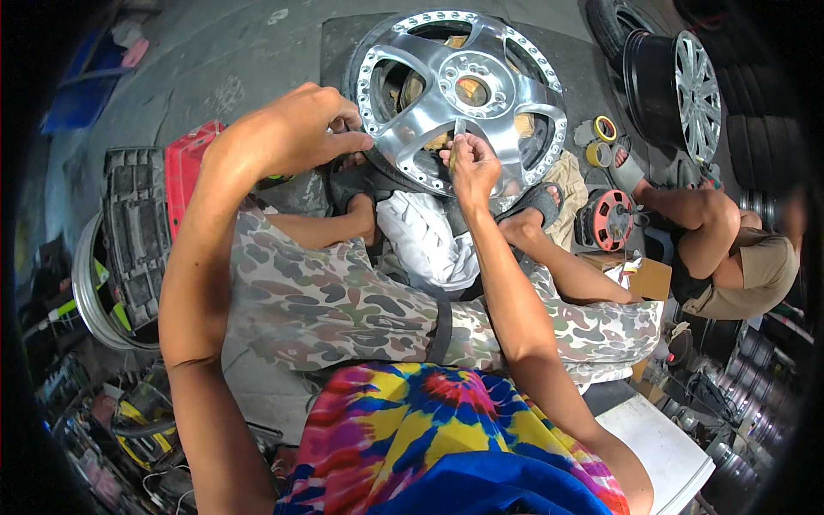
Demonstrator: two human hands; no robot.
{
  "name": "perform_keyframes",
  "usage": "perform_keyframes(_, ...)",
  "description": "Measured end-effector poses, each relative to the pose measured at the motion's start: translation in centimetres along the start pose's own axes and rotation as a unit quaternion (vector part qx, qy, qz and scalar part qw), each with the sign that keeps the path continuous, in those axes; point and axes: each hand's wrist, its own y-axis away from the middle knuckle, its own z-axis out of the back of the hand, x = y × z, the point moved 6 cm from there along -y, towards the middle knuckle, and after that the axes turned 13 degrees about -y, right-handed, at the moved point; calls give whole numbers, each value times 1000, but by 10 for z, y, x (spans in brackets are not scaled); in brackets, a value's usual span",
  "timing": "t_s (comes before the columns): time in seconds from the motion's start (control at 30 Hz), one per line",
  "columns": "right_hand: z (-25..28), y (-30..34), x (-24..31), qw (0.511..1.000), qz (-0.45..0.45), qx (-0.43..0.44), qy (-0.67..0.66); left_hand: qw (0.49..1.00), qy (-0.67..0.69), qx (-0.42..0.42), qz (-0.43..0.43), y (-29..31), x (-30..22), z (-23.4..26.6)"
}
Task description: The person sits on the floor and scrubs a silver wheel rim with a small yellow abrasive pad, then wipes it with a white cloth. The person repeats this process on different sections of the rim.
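Note:
A polished silver alloy wheel rim (412, 133) lies face up in front of me, its outer lip ringed with small holes. My left hand (322, 129) is at its left edge, with curled fingers and the thumb touching the lip. My right hand (473, 167) is closed over a lower spoke. Its fingers pinch a small flat grey piece (459, 126) that stands up toward the hub; its material cannot be made out. Crumpled white cloth (422, 236) lies between my feet, just below the rim.
Another person (742, 257) squats at the right, near a black-and-silver wheel (697, 94) standing upright. Tape rolls (598, 154) and a red-and-black reel (612, 220) lie right of my foot. A red case (189, 167) is at the left, beside a loose silver rim (96, 287).

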Motion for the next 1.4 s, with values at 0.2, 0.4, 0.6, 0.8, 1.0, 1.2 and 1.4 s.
perform_keyframes(0.2,-12,6,-1,991,12,83,104,1000,0,-6,-9,2,1,0)
perform_keyframes(0.4,-25,17,13,926,177,170,288,1000,-12,6,-6,3,2,2)
perform_keyframes(0.6,-16,9,15,940,169,137,262,1000,-18,-15,-19,3,4,5)
perform_keyframes(0.8,-45,25,29,892,245,231,301,998,-37,-37,-35,9,7,6)
perform_keyframes(1.0,-57,33,32,842,235,348,338,1000,-12,11,-5,12,1,10)
perform_keyframes(1.2,-61,28,38,834,212,359,362,1000,-3,21,7,13,3,10)
perform_keyframes(1.4,-65,35,34,825,222,370,366,999,-2,7,31,17,2,13)
